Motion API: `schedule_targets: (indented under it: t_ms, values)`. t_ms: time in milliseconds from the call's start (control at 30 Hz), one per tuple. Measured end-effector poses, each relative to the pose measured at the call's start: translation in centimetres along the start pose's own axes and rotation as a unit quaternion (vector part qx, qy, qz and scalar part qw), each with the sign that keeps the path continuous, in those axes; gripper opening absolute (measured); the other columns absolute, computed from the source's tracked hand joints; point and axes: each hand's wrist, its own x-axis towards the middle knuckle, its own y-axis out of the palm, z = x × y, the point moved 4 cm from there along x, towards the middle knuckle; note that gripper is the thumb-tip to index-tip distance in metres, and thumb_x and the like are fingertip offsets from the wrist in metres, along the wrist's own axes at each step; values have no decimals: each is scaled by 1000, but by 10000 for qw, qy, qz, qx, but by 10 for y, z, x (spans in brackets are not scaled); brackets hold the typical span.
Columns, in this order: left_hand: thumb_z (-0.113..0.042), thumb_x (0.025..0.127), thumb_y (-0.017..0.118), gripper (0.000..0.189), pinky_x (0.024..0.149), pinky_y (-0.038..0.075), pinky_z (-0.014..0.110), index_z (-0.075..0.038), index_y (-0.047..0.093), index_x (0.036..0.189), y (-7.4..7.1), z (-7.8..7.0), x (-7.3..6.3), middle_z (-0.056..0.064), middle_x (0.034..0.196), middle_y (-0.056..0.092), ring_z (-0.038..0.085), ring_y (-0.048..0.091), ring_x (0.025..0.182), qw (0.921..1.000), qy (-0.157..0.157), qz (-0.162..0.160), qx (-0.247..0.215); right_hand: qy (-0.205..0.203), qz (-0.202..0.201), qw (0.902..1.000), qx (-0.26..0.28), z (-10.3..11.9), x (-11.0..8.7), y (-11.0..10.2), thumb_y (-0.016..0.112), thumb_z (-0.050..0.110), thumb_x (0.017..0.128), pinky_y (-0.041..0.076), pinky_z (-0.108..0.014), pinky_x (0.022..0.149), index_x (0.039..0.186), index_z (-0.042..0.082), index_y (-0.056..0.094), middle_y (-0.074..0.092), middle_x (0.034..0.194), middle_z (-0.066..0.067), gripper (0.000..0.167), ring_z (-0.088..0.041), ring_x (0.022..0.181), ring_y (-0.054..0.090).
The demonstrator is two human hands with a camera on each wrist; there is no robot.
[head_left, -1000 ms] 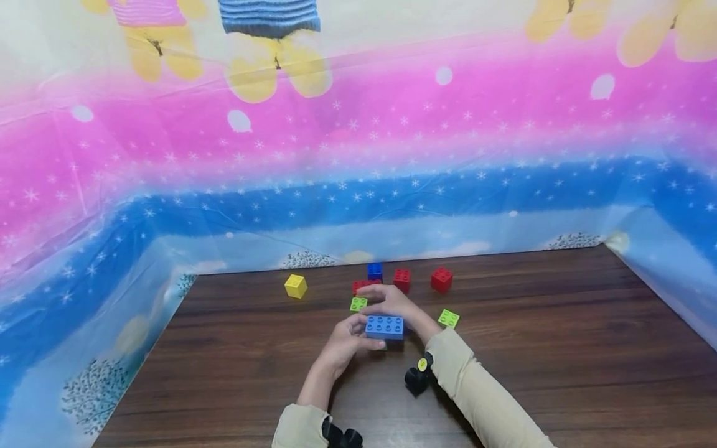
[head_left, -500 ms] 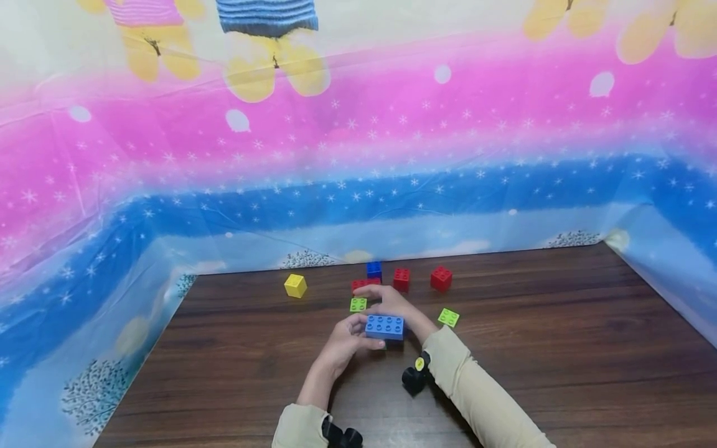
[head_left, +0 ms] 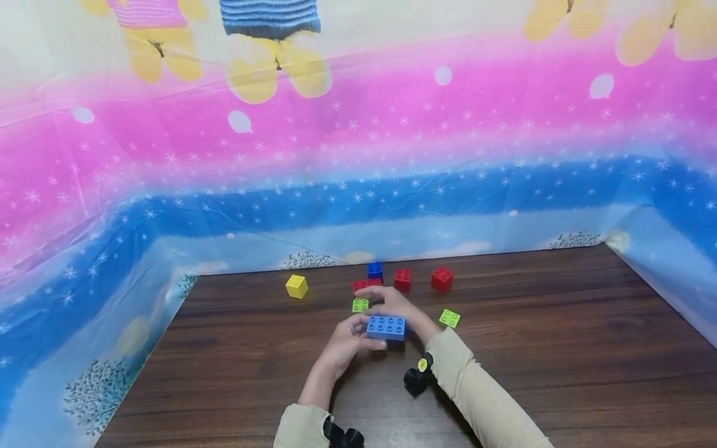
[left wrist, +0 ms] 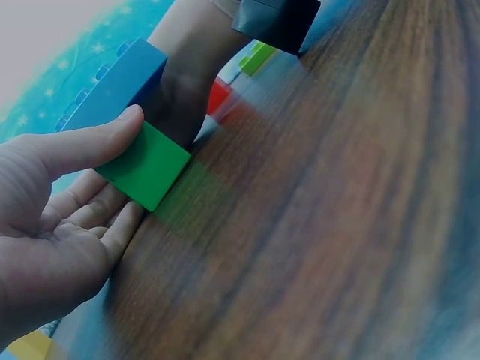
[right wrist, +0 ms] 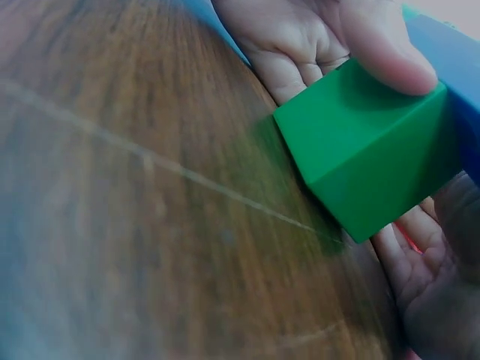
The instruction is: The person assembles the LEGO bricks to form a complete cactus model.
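Note:
My left hand (head_left: 343, 343) pinches a green toy building brick (left wrist: 148, 166), its thumb on the near face and fingers behind. On top of the green brick sits a longer blue brick (head_left: 386, 327) with two rows of studs, sticking out to the right. The green brick stands low over the tabletop, mostly hidden under the blue one in the head view. My right hand (head_left: 392, 302) is just behind the blue brick, fingers stretched loosely leftward with nothing seen between them. In the right wrist view, the green brick (right wrist: 367, 146) shows two plain faces under the left thumb.
Near the right fingertips lie a lime-green piece (head_left: 360, 305) and a red brick (head_left: 365, 285). A dark blue brick (head_left: 374, 270), two red blocks (head_left: 402, 280) and a yellow block (head_left: 297, 286) stand farther back. Another lime-green piece (head_left: 449, 318) lies beside the right forearm.

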Motion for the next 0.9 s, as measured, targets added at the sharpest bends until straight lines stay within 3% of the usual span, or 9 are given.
schedule_targets:
  t_ms: [300,567,900]
  values:
    - [-9,80,78,42,106,45,45,0,57,116,5,4,-2,13,120,67,23,63,116,9999,74,-104,77,345,-106,9983,464,-6,-12,-13,73,24,86,41,-51,107,129,21,63,62,135,-5,45,-29,128,54]
    - [-8,79,79,41,94,51,34,-1,58,114,8,3,-1,12,114,68,17,66,105,9994,175,-288,35,409,-279,9976,492,9,-24,-34,72,30,87,37,-57,107,127,24,64,59,135,-5,42,-31,131,48]
    - [-11,77,80,45,106,44,53,0,56,114,10,1,0,21,133,59,41,54,127,9976,141,-641,234,13,-340,9983,470,25,-35,-43,68,30,91,40,-56,109,135,19,57,52,144,-10,47,-36,139,42]
